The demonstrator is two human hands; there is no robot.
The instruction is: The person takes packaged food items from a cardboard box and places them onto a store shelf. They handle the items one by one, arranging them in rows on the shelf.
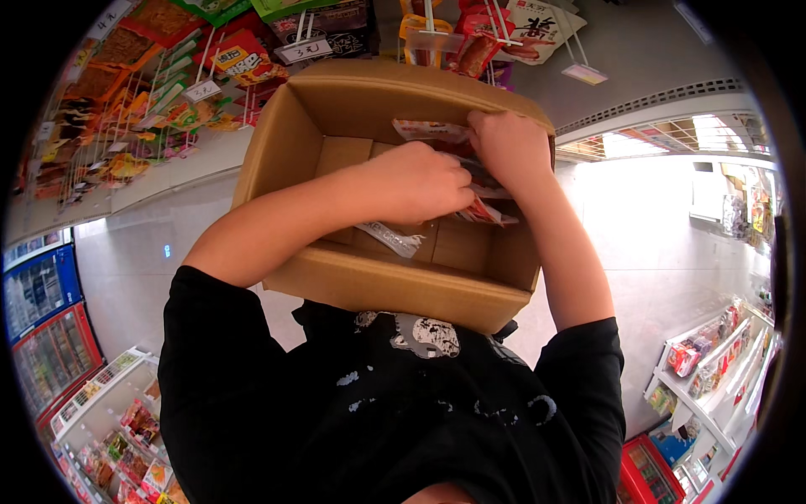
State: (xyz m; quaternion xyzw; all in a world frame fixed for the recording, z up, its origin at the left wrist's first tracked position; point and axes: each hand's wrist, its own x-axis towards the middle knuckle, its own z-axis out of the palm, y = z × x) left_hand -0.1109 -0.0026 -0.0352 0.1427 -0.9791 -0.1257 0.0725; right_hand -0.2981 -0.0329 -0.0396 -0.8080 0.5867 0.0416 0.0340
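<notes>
An open cardboard box (378,277) is in front of my torso, and both my hands are inside it. My left hand (422,183) reaches across its middle with curled fingers against a row of plastic snack packets (488,211). Its fingertips are partly hidden, so a hold on them is not plain. At the far right corner, my right hand (510,148) has its bent fingers closed at the edge of a white and red snack packet (431,131). A silvery packet with printed letters (390,238) lies below my left wrist. My forearm covers part of the box's floor.
Bagged snacks (242,57) hang on hooks with price tags (305,49) just beyond the box and to the left. Behind me at lower left are a snack shelf (126,441) and drink coolers (56,353). A white shelf rack (711,359) stands at right on the tiled floor (630,246).
</notes>
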